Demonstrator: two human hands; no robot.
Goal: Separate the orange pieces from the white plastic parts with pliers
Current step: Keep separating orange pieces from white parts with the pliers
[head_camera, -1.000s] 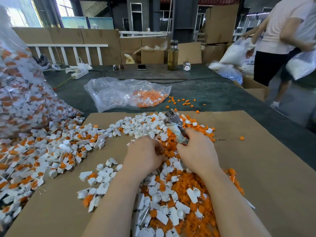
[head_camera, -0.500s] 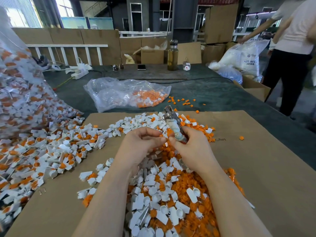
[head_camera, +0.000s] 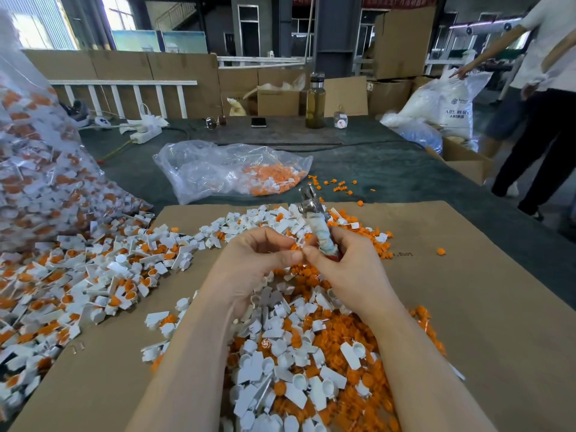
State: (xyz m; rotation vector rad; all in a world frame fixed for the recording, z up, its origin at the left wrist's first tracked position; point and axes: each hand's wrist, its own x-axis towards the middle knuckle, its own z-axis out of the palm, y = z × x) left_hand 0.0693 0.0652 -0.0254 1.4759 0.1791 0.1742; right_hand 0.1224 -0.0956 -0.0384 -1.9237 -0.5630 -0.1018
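Metal pliers stand gripped in the right hand; left hand curls, contents unclear.

left grip curled, fingertips meeting right grip, both raised.

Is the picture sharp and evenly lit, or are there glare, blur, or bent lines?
Head view: windows at top left are overexposed; the clear plastic bag shows glare; wide-angle distortion bends the edges; both hands, left hand and right hand, look reasonably sharp.
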